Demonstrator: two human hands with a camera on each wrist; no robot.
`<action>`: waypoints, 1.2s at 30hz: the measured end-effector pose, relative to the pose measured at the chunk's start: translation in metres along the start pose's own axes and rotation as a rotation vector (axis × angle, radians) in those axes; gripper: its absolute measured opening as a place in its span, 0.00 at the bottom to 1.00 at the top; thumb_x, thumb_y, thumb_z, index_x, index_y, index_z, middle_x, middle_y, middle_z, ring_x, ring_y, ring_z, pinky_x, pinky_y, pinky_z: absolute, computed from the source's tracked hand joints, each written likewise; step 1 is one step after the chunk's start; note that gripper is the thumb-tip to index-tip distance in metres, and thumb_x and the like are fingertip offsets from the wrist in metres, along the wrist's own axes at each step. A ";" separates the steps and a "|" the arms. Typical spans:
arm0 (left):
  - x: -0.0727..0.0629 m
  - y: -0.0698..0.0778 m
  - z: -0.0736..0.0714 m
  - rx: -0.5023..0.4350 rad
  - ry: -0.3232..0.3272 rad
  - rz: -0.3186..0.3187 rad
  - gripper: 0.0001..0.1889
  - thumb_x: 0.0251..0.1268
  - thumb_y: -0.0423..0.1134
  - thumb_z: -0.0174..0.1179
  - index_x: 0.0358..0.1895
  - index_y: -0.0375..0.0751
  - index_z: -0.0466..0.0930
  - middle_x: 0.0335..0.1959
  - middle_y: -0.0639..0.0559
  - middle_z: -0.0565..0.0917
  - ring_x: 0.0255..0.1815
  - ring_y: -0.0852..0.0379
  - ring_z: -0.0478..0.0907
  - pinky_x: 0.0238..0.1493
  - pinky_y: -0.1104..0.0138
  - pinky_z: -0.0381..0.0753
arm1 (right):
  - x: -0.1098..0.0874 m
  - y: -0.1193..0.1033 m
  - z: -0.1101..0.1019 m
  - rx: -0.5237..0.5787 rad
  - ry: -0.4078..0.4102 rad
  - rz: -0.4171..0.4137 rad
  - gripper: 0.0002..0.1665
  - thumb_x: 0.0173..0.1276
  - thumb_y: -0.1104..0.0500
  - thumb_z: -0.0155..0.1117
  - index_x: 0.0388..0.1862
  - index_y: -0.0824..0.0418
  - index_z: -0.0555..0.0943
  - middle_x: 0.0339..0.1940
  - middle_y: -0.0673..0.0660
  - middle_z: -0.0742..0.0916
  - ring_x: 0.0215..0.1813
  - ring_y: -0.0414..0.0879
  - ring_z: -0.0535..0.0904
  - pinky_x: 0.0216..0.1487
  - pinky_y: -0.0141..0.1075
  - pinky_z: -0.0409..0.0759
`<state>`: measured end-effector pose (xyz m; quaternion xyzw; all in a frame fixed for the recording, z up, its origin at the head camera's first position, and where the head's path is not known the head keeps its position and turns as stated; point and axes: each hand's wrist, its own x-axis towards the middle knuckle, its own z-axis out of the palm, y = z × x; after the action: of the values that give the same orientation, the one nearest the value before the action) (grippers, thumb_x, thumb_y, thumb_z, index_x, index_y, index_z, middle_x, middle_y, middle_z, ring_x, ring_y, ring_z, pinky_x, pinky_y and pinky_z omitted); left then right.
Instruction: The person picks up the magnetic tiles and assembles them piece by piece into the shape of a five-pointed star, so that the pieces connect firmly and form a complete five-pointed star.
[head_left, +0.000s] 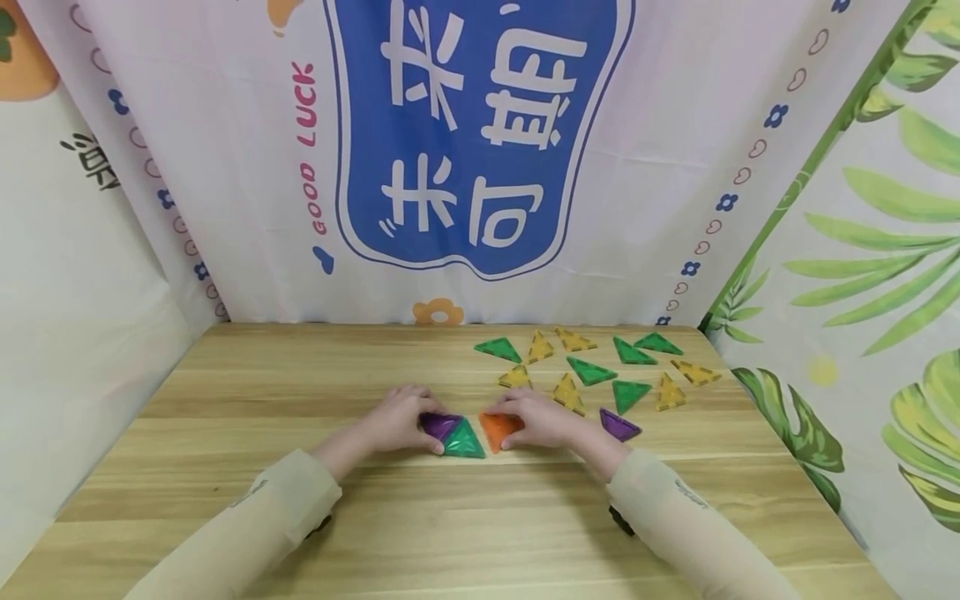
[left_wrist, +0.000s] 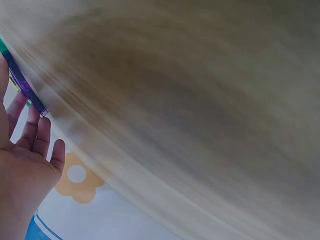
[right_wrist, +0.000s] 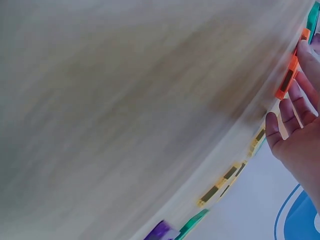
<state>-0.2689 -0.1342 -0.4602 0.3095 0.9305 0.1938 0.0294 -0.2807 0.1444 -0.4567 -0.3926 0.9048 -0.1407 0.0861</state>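
My left hand [head_left: 405, 422] pinches a purple triangular magnetic tile [head_left: 442, 427] between thumb and fingers, its far part hidden by the hand. Along that tile's edge lies a green triangular tile [head_left: 465, 442], the two forming one larger shape on the table. Just to the right, my right hand [head_left: 532, 419] holds an orange triangular tile [head_left: 498, 429] by its edges, with a narrow gap between it and the green one. The right wrist view shows the orange tile [right_wrist: 288, 75] at the thumb and fingertips. In the left wrist view the purple tile [left_wrist: 27, 90] appears edge-on.
Several green tiles [head_left: 591, 371] and yellow tiles [head_left: 568, 393] lie scattered at the back right of the wooden table [head_left: 300, 358]. A lone purple tile [head_left: 619, 425] lies beside the right forearm. A printed cloth [head_left: 262, 208] hangs behind the table.
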 end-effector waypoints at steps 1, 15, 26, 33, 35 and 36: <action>0.001 0.000 0.001 0.004 -0.001 -0.008 0.31 0.40 0.59 0.72 0.50 0.48 0.83 0.46 0.52 0.79 0.51 0.52 0.71 0.57 0.50 0.65 | 0.001 -0.001 0.000 -0.002 -0.007 -0.001 0.34 0.59 0.45 0.68 0.64 0.51 0.74 0.55 0.50 0.78 0.56 0.42 0.71 0.59 0.39 0.70; 0.007 0.007 0.003 0.032 -0.003 -0.063 0.30 0.40 0.60 0.72 0.49 0.49 0.84 0.45 0.53 0.79 0.51 0.51 0.71 0.54 0.52 0.66 | 0.004 -0.003 -0.004 0.028 -0.011 -0.015 0.31 0.60 0.49 0.68 0.63 0.53 0.75 0.58 0.51 0.78 0.60 0.46 0.69 0.62 0.43 0.69; 0.008 0.003 0.002 0.026 0.010 -0.078 0.29 0.41 0.59 0.72 0.49 0.48 0.83 0.42 0.54 0.78 0.45 0.56 0.72 0.47 0.57 0.66 | -0.029 0.018 -0.020 0.103 0.083 0.032 0.34 0.58 0.52 0.71 0.63 0.58 0.74 0.59 0.57 0.77 0.62 0.54 0.69 0.62 0.51 0.68; 0.006 0.002 0.000 0.026 0.001 -0.073 0.30 0.42 0.58 0.72 0.50 0.47 0.83 0.42 0.53 0.77 0.45 0.56 0.70 0.48 0.56 0.66 | -0.064 0.038 -0.031 0.030 0.174 0.049 0.34 0.55 0.52 0.73 0.60 0.59 0.76 0.55 0.56 0.80 0.57 0.53 0.71 0.60 0.52 0.69; 0.006 0.002 0.000 0.027 -0.002 -0.072 0.30 0.42 0.58 0.72 0.50 0.48 0.83 0.42 0.53 0.77 0.45 0.56 0.70 0.48 0.56 0.65 | -0.074 0.043 -0.034 -0.003 0.191 0.060 0.34 0.54 0.51 0.73 0.60 0.60 0.77 0.54 0.56 0.80 0.56 0.54 0.72 0.57 0.54 0.70; 0.005 0.002 0.000 0.028 -0.002 -0.070 0.29 0.42 0.58 0.72 0.50 0.48 0.83 0.42 0.54 0.77 0.45 0.56 0.70 0.48 0.56 0.65 | -0.079 0.045 -0.036 -0.013 0.195 0.072 0.34 0.54 0.51 0.73 0.59 0.60 0.77 0.54 0.57 0.80 0.56 0.55 0.72 0.57 0.55 0.69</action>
<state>-0.2721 -0.1295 -0.4591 0.2772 0.9434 0.1793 0.0328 -0.2677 0.2387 -0.4339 -0.3450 0.9232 -0.1692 0.0003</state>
